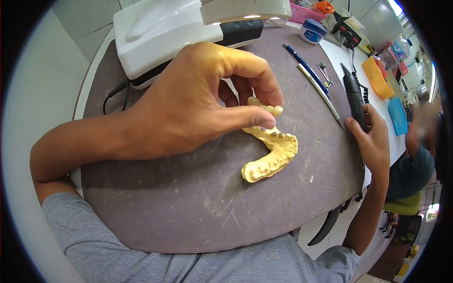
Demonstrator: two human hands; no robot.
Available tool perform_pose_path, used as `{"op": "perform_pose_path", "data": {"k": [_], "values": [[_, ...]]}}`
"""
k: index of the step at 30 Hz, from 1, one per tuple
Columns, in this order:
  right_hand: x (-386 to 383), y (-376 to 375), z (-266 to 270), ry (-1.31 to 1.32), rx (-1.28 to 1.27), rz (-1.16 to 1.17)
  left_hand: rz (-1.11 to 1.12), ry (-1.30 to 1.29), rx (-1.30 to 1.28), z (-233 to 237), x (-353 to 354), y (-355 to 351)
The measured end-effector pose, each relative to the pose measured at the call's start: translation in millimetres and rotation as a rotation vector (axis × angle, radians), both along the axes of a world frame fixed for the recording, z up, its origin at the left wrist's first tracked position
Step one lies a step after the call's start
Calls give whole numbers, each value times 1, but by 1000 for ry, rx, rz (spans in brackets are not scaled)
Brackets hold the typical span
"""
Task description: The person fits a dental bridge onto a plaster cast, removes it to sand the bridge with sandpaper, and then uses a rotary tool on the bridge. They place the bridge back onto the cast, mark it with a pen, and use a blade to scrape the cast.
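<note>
Between the thumb and fingers of my left hand is a tooth-coloured dental bridge, partly hidden by the fingers. Just below it, a yellow plaster dental cast of a tooth arch lies on the bench mat. Dark spots mark a couple of its teeth, and my thumb covers part of its upper end. At the mat's right edge, my right hand is wrapped around the lower end of a black rotary handpiece, whose narrow tip points away from me.
A white machine stands at the back left, with a lamp head above. A blue pen, a white pen-like tool and small burs lie right of centre. Beyond are a blue-lidded jar, an orange basket and another person.
</note>
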State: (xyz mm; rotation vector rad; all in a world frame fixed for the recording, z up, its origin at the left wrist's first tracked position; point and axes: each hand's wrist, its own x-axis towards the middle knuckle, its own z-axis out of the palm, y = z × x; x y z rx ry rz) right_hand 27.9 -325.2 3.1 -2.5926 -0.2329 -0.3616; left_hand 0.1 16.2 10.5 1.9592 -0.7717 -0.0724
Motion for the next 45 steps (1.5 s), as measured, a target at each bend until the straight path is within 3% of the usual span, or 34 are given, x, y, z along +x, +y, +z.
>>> {"op": "perform_pose_path", "data": {"k": [3, 4, 6, 8, 10, 11, 13, 16, 17, 21, 23, 24, 26, 27, 28, 30, 35, 39, 41, 43, 45], "values": [[-5, 22, 12, 114, -351, -154, 54, -89, 9, -8, 2, 0], [-7, 26, 11, 114, -358, -150, 58, -88, 3, -10, 3, 1], [-12, 34, 8, -449, -412, -64, 94, -95, -53, -12, 4, 2], [-21, 57, 17, -405, -375, -27, 98, -129, -15, -11, 1, 2], [-17, 78, 20, -149, -87, 386, 95, -167, 29, -10, 0, 1], [-11, 87, 20, -156, -87, 384, 88, -133, -37, -12, 0, 1], [5, 104, 18, 42, -75, 737, 85, -106, -106, -13, 0, 2], [18, 123, 9, 95, 77, 941, 91, -102, -160, -14, 2, 6], [19, 126, 15, 231, 93, 965, 105, -139, -137, -16, 3, 8], [21, 127, 26, 289, 11, 973, 124, -184, -116, -20, 5, 10], [19, 122, 30, 340, 72, 720, 131, -165, -160, -21, 5, 9], [20, 119, 27, 347, 70, 726, 132, -156, -199, -21, 4, 8], [23, 115, 20, -335, -240, 542, 136, -151, -169, -22, 4, 8], [20, 117, 19, -486, -257, 514, 129, -183, -186, -24, 4, 7], [12, 118, 23, -485, -259, 517, 121, -217, -202, -25, 4, 6], [-9, 122, 33, -30, 20, 735, 119, -155, -235, -24, 4, 4], [-27, 132, 21, -162, 108, 760, 86, -176, -232, -25, 3, 4], [-37, 127, 20, -100, 140, 671, 25, -182, -222, -24, 2, 3], [-40, 128, 15, -302, 48, 657, 9, -196, -223, -26, 3, 1], [-45, 126, 15, -341, 1, 645, 49, -382, -255, -29, 4, -1], [-48, 122, 14, -395, -69, 641, 32, -390, -190, -31, 3, 0]]}}
